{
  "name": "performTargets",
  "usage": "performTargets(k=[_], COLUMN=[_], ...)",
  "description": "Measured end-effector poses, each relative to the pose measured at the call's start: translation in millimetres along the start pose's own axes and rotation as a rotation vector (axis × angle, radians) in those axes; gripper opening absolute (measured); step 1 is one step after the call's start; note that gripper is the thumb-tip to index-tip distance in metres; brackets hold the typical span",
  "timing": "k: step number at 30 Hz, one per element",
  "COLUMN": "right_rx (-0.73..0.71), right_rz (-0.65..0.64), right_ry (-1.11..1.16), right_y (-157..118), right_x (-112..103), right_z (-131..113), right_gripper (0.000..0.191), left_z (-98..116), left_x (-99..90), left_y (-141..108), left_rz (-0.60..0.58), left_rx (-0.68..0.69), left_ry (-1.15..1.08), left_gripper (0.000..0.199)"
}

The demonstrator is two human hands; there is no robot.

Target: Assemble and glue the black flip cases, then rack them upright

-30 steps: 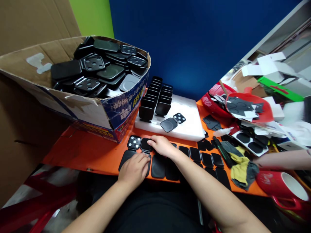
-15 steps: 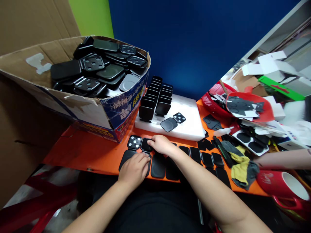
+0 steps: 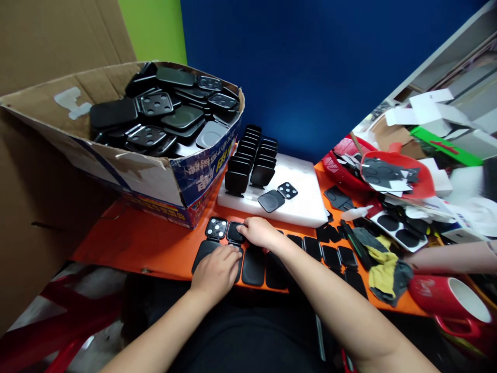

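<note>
Several black two-part hinged pieces lie in a row along the orange table. The leftmost has a small square part with white dots and a larger black pad. My left hand rests palm down over the larger pads, its fingers together and bent; whether they grip anything is hidden. My right hand touches the small black square of the second piece with closed fingertips. Behind them, a white foam block carries two rows of upright black pieces and one opened piece.
A cardboard box full of black pieces stands at the left. At the right are a red basket, a red scoop with scraps, a yellow-grey glove and a red mug. A blue panel rises behind.
The view has shifted slightly, so the box and foam block appear a little further right and lower. Both hands keep nearly the same places on the pieces.
</note>
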State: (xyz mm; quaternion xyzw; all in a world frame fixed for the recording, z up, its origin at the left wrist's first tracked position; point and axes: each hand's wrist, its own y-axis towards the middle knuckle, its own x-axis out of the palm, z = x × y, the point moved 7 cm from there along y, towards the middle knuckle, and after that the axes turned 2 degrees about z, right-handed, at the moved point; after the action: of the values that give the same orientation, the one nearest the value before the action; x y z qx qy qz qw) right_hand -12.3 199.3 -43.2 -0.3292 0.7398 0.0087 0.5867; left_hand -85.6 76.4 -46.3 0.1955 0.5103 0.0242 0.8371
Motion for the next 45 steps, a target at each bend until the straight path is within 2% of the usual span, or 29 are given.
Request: performTargets(k=[10, 15, 19, 21, 24, 26, 29, 33, 36, 38, 40, 42, 43, 45], right_rx=[0.058, 0.041, 0.039, -0.037, -0.333, -0.472, -0.491, -0.463, -0.383, -0.285, -0.206, -0.173, -0.165, -0.148], right_rz=[-0.018, 0.039, 0.125, 0.213, 0.322, 0.337, 0.365, 0.395, 0.350, 0.269, 0.099, -0.106, -0.181, -0.238], right_ry=[-0.153, -0.217, -0.236, -0.208, -0.083, -0.012, 0.018, 0.069, 0.313, 0.692, 1.187, 1.603, 1.737, 1.878], right_y=[0, 3, -10, -24, -51, -62, -60, -47, -46, -53, -66, -86, -96, -113], right_x=[-7, -11, -9, -3, 12, 22, 28, 24, 17, 14, 17, 19, 18, 14], right_z=[-13, -20, -15, -15, -23, -24, -18, -17, -14, -8, -7, -13, -16, -19], right_gripper=[0.045, 0.053, 0.057, 0.049, 0.039, 0.038, 0.038, 0.036, 0.033, 0.036, 0.039, 0.037, 0.036, 0.033], left_z=[-1, -1, 0, 0, 0, 0, 1, 2, 3, 2, 0, -2, -2, 1], left_x=[1.7, 1.2, 1.6, 1.6, 1.5, 1.6, 2.0, 1.8, -0.6, -2.6, -5.0, -10.8, -15.4, -26.3], left_y=[-1, 0, 0, 0, 0, 1, 1, 2, 4, 6, 7, 7, 7, 7], left_rz=[-0.011, -0.015, -0.020, -0.028, -0.056, -0.079, -0.107, -0.125, -0.109, -0.100, -0.105, -0.080, -0.047, 0.047], left_rx=[-0.004, -0.002, 0.000, 0.000, -0.008, -0.012, -0.011, 0.003, 0.013, 0.007, -0.040, -0.150, -0.225, -0.391], left_ry=[0.012, 0.025, 0.032, 0.037, 0.047, 0.048, 0.043, 0.046, 0.063, 0.051, -0.036, -0.208, -0.318, -0.565], left_gripper=[0.018, 0.018, 0.018, 0.018, 0.017, 0.017, 0.020, 0.020, 0.020, 0.020, 0.021, 0.023, 0.024, 0.030])
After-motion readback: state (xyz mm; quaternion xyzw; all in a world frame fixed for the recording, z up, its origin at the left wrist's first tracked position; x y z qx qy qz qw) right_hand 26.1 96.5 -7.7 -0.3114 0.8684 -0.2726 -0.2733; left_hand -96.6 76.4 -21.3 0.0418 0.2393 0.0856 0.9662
